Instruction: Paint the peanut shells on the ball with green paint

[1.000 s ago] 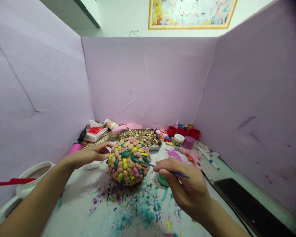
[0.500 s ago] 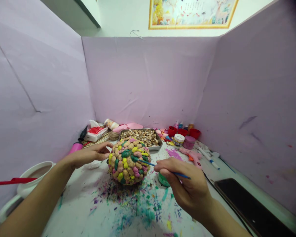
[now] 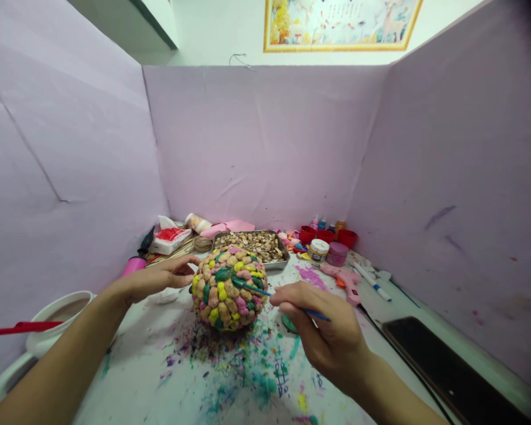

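Note:
A round ball covered in peanut shells (image 3: 228,295) sits on the paint-stained table; its shells are painted green, yellow and pink, with others left tan. At its left side, my left hand (image 3: 170,276) holds it steady, some fingertips hidden behind the ball. My right hand (image 3: 323,324) pinches a thin blue paintbrush (image 3: 263,291) between thumb and fingers. The brush tip touches a shell on the ball's upper front, beside a dark green one. Partly behind my right hand stands a small pot of green paint (image 3: 289,323).
Behind the ball lies a metal tray (image 3: 287,260) of shells. To the right are paint jars (image 3: 318,250), red cups (image 3: 347,238), a pink glue gun (image 3: 343,280), a marker (image 3: 376,285) and a black phone (image 3: 446,366). A white mug (image 3: 35,342) stands left; lilac panels (image 3: 265,147) enclose the table.
The brush tip has shifted slightly left and up across the ball, and my right hand moved with it. My left hand stays at the ball's side. The view has shifted a little.

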Demonstrator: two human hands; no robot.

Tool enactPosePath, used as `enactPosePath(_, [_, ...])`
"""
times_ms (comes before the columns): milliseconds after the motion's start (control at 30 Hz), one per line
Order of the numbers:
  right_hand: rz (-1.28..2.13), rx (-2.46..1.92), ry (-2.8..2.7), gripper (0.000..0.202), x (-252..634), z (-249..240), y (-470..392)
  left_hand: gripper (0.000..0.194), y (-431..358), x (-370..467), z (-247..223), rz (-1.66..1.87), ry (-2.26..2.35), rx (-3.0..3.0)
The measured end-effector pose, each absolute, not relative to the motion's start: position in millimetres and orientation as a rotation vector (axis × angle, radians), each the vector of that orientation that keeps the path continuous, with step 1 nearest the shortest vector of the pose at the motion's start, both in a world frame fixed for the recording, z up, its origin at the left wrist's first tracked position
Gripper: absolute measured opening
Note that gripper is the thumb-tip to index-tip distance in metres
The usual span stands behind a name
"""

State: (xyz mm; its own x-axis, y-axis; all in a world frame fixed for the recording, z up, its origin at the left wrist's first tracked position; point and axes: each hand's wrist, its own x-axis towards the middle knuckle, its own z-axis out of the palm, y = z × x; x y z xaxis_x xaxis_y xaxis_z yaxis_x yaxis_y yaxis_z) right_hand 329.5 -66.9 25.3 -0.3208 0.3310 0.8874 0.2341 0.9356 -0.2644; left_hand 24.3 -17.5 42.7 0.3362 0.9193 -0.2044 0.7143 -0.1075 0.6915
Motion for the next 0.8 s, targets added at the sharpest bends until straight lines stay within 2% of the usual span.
enactPosePath(800, [0.026, -0.494, -1.845, 0.016, 334.0, 29.5, -69.7, 0.060, -17.2, 24.9, 42.5, 0.347, 1.435, 1.894])
